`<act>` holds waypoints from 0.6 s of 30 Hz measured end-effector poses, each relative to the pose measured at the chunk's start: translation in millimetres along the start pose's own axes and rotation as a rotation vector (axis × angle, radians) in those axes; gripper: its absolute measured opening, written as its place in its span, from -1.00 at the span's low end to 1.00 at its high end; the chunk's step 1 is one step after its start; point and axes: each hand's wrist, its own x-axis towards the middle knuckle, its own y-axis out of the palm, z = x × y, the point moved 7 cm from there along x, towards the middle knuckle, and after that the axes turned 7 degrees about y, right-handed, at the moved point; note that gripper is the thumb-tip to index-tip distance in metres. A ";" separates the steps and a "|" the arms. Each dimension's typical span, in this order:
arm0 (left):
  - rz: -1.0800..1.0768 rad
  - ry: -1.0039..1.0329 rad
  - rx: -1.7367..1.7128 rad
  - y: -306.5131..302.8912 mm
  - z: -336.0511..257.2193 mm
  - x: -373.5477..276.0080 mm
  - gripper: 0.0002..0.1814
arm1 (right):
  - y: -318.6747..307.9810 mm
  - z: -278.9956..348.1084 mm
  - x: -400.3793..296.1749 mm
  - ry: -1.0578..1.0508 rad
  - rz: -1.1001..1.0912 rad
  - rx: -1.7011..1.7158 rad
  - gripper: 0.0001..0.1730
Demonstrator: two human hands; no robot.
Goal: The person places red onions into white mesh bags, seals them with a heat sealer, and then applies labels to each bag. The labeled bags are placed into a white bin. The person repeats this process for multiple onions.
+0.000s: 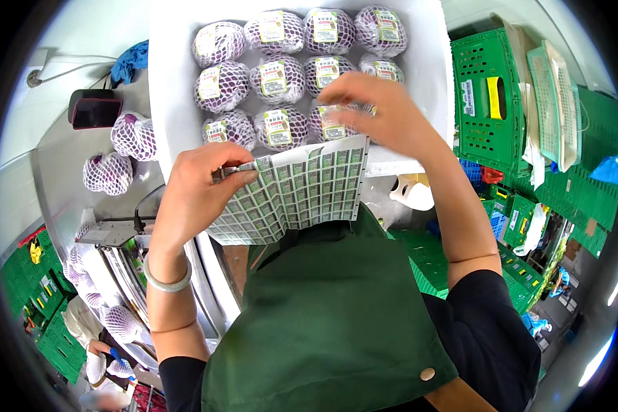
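My left hand (206,183) pinches the upper left edge of a sheet of small printed labels (309,190), which hangs bent in front of the green apron. Blurred, my right hand (376,110) hovers over the lower right of a white foam box (172,82), fingers apart and curled. Rows of purple cabbages in white foam netting (280,126) lie in the box, most with a label bearing writing on top. My right hand hides part of the rows. Whether a label is between its fingers cannot be told.
More netted purple cabbages (108,173) lie on the metal table (134,201) left of the box, near a dark device (95,109). A machine with a cable stands lower left. Green crates (489,103) are stacked at right. Another person (100,355) handles a netted item at lower left.
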 end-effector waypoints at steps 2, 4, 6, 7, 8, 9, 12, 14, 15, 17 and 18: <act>0.013 -0.020 -0.012 1.7 -0.4 6.8 -0.83 | 7.2 30.8 -9.8 -0.319 -0.059 -0.295 -0.74; 0.014 -0.026 -0.018 4.2 -0.1 12.5 -0.83 | 13.5 42.5 -16.6 -0.502 -0.079 -0.497 -0.77; 0.006 -0.019 -0.015 6.0 -1.3 13.8 -0.84 | 20.2 37.3 -19.5 -0.553 -0.062 -0.596 -0.78; 0.001 -0.046 -0.017 6.5 1.3 14.7 -0.84 | 18.6 31.7 -17.9 -0.493 -0.036 -0.512 -0.79; -0.005 -0.074 -0.019 6.7 4.4 15.4 -0.84 | 16.6 26.3 -16.4 -0.435 -0.011 -0.426 -0.81; -0.016 -0.101 -0.022 6.8 8.3 15.5 -0.84 | 13.4 21.8 -14.5 -0.380 0.015 -0.340 -0.83; -0.050 -0.118 0.028 4.7 12.6 16.3 -0.83 | -49.1 -44.6 3.8 0.198 -0.256 0.381 -0.88; -0.039 -0.132 0.013 5.5 14.2 16.1 -0.82 | -99.9 -98.8 14.8 0.275 -0.574 0.474 -0.78; -0.031 -0.112 0.019 7.1 13.9 16.4 -0.82 | -118.2 -119.6 18.1 0.347 -0.696 0.381 -0.74; -0.004 -0.068 0.026 11.1 12.6 21.4 -0.82 | -142.7 -158.6 30.8 0.405 -0.774 0.225 -0.74; -0.001 -0.062 0.025 12.8 11.7 23.7 -0.82 | -149.5 -168.8 37.0 0.436 -0.790 0.196 -0.72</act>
